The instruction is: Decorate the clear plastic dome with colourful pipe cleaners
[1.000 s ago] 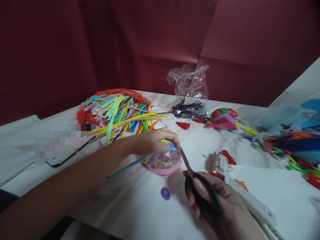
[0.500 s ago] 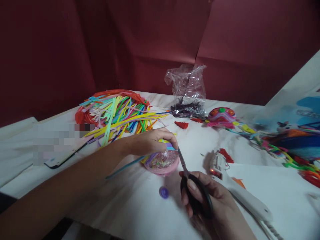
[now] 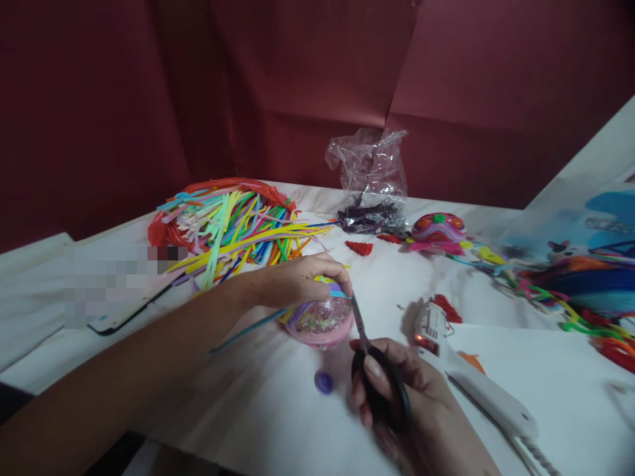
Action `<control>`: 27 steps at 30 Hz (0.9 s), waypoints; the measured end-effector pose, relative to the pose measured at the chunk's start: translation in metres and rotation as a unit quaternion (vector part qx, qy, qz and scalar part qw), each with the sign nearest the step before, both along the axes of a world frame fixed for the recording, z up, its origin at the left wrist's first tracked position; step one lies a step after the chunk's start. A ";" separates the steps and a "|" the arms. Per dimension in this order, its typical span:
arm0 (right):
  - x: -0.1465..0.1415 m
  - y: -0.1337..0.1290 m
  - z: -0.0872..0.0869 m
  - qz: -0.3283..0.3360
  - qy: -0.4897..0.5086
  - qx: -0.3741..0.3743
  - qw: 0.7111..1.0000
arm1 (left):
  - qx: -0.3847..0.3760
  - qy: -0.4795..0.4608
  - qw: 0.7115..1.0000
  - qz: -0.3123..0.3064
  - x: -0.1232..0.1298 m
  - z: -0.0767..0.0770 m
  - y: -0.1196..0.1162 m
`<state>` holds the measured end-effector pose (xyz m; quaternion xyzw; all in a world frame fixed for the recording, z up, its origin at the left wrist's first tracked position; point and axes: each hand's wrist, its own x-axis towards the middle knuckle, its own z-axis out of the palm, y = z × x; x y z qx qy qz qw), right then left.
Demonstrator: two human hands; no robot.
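Clear dome is clasped by left hand, scissors by right hand; dome judged light, slippery, best held at pink rim.

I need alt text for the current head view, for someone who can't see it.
The right hand holds black-handled scissors, tips close to the left hand, which curls over a clear, pink-rimmed dome. A purple disc lies in front, a white glue gun to the right; behind are coloured strips and a clear plastic bag.
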<state>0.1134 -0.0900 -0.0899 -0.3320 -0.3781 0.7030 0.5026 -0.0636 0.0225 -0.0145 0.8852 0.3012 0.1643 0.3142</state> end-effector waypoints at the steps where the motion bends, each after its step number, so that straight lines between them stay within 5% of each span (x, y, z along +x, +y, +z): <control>1: 0.000 0.000 0.000 0.002 -0.002 0.001 1.000 | 0.000 0.000 1.000 0.000 0.000 0.000 0.000; 27: 0.001 0.004 0.002 0.030 -0.038 0.012 0.999 | 0.008 -0.002 1.000 -0.006 0.000 -0.001 0.000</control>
